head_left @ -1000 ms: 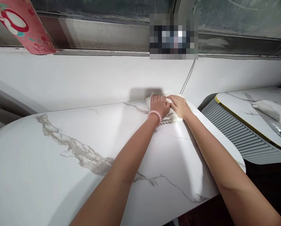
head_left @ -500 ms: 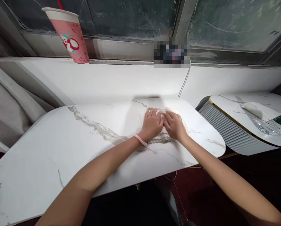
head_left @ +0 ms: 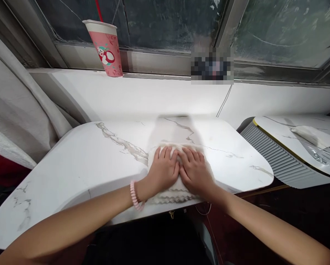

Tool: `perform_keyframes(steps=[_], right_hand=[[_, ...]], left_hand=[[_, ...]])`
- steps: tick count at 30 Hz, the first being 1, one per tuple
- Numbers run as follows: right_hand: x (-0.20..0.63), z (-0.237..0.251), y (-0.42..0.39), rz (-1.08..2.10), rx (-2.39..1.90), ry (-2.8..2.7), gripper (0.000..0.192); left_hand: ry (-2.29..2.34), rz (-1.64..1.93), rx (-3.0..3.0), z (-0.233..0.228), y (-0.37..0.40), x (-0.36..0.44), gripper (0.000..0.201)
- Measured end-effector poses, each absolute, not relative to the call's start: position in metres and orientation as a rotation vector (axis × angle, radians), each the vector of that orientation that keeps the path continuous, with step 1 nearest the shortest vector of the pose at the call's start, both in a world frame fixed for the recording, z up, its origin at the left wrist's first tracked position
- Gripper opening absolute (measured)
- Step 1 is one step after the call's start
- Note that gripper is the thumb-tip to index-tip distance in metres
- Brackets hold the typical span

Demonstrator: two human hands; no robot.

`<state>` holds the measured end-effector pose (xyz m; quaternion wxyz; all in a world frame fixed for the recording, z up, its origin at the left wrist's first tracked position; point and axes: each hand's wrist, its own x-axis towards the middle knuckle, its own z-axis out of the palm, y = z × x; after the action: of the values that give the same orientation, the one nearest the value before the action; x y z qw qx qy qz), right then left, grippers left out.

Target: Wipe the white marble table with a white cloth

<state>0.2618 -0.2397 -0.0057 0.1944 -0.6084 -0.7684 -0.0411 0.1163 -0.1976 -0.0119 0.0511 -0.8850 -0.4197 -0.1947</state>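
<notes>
A cream-white cloth [head_left: 172,198] with a wavy edge lies folded on the white marbled tabletop [head_left: 120,173], near the front edge. My left hand [head_left: 164,167] presses flat on its left half, fingers stretched out toward the wall. A pink coiled band circles that wrist. Beside it, my right hand [head_left: 195,171] rests flat on the right half of the cloth, fingers extended too. The thumbs meet or nearly meet in the middle. Under both palms, the cloth is hidden.
On the window ledge stands a pink paper cup [head_left: 106,49] with a red straw, near a blurred-out object [head_left: 211,66] with a cable. A grey curtain [head_left: 29,95] hangs at left. On the right, a ribbed cabinet [head_left: 275,158] carries a white packet [head_left: 314,136] and a clear bottle [head_left: 319,154].
Both hands have drawn the cloth back toward me and a little left, from mid-table to near the front edge. The camera view has shifted somewhat.
</notes>
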Motion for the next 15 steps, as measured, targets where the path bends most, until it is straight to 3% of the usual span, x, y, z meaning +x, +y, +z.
perform_keyframes(steps=[9,15], right_hand=[[0.229,-0.002,-0.093,-0.066,-1.777,-2.077,0.041],[0.201,-0.002,-0.044,-0.062,-1.795,-2.042,0.040]], left_hand=[[-1.472,-0.657,-2.662,-0.004,-0.056,0.098,0.037],[-1.530,-0.723,-2.694,-0.002,-0.004,0.073,0.036]])
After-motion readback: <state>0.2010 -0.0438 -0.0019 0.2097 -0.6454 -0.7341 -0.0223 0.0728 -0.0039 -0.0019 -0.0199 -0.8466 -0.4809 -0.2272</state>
